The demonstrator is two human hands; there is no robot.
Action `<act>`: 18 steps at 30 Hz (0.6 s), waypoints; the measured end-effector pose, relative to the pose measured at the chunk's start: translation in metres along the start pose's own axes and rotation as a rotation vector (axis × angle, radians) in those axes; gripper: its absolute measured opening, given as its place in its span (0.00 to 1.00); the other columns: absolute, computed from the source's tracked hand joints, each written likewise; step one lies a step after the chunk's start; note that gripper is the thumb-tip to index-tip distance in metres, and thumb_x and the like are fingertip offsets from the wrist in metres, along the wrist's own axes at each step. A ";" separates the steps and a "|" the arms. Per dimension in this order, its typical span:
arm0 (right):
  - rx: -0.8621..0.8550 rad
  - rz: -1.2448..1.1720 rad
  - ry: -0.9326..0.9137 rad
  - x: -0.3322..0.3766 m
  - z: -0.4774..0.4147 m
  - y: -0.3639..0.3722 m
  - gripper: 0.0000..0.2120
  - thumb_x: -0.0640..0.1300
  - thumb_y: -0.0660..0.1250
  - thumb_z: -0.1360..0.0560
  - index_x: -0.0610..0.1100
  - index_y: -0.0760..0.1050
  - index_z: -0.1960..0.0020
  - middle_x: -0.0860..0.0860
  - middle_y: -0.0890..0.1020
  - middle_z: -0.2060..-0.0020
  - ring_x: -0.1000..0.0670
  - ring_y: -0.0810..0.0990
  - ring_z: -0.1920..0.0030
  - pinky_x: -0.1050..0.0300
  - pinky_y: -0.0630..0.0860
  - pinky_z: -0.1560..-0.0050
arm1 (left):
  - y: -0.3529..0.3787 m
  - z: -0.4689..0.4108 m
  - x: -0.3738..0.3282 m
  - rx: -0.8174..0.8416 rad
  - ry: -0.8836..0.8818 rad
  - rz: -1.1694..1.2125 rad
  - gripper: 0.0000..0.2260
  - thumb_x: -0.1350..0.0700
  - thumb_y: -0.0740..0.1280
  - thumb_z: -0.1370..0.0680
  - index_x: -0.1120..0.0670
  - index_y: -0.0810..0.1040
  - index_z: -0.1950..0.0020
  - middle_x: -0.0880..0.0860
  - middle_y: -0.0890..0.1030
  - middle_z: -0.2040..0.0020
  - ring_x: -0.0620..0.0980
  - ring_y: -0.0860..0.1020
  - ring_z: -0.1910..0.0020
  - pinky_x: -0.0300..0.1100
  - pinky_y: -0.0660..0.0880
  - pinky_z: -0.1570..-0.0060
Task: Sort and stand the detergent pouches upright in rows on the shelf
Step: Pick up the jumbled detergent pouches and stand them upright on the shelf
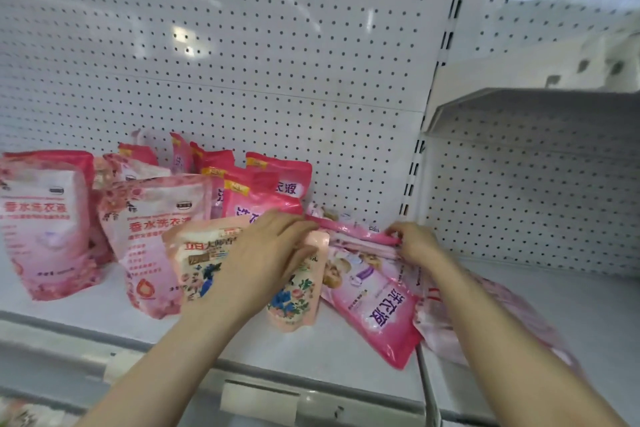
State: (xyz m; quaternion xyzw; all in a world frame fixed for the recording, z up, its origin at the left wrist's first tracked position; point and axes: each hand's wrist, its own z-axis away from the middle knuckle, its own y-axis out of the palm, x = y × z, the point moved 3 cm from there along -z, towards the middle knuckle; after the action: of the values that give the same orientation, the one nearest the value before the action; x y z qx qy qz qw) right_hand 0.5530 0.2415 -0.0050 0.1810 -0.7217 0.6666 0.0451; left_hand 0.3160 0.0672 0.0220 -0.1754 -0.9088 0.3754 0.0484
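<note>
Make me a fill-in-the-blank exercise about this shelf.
1. The right hand grips the top edges of pink pouches lying on the ___.
2. The left hand lies over a peach pouch printed with ___.
3. The rose-print pouches at far left stand ___.
4. The white back wall is dotted with ___.
Missing: shelf; flowers; upright; holes.

The back panel (242,45) is white pegboard with evenly spaced round holes. Glare (183,40) from overhead lighting shows on it as bright streaks and spots. A slotted upright (446,38) separates this bay from the bay to the right. The right bay carries a white upper shelf (519,104). The shelf (311,350) is white, with a grey front rail (138,354) and a label holder (259,399).
</note>
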 end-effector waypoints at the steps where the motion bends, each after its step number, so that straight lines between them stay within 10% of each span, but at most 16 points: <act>1: -0.030 -0.014 -0.014 0.001 -0.004 0.000 0.10 0.41 0.67 0.22 0.48 0.80 0.42 0.50 0.83 0.46 0.50 0.81 0.50 0.55 0.77 0.45 | 0.001 0.000 0.000 -0.001 -0.019 -0.017 0.19 0.44 0.59 0.22 0.52 0.79 0.39 0.49 0.81 0.46 0.50 0.78 0.46 0.46 0.77 0.47; 10: -0.437 -0.059 -0.281 0.049 -0.029 -0.045 0.08 0.41 0.62 0.20 0.45 0.80 0.48 0.48 0.83 0.56 0.45 0.82 0.55 0.48 0.80 0.51 | 0.004 -0.001 -0.002 -0.007 -0.113 -0.089 0.19 0.43 0.58 0.22 0.51 0.79 0.40 0.46 0.82 0.48 0.48 0.79 0.49 0.44 0.75 0.46; 18: -0.299 -0.249 -0.596 0.138 -0.053 -0.045 0.07 0.40 0.66 0.22 0.45 0.81 0.46 0.49 0.84 0.51 0.49 0.81 0.51 0.51 0.77 0.43 | 0.004 -0.003 0.004 -0.016 -0.134 -0.098 0.17 0.43 0.59 0.22 0.50 0.79 0.40 0.45 0.81 0.48 0.47 0.78 0.51 0.42 0.77 0.50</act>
State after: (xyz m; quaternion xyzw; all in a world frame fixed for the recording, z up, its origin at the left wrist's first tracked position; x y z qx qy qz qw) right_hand 0.4296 0.2636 0.0856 0.4455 -0.7650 0.4611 -0.0607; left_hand 0.3135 0.0731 0.0215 -0.1058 -0.9205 0.3760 0.0043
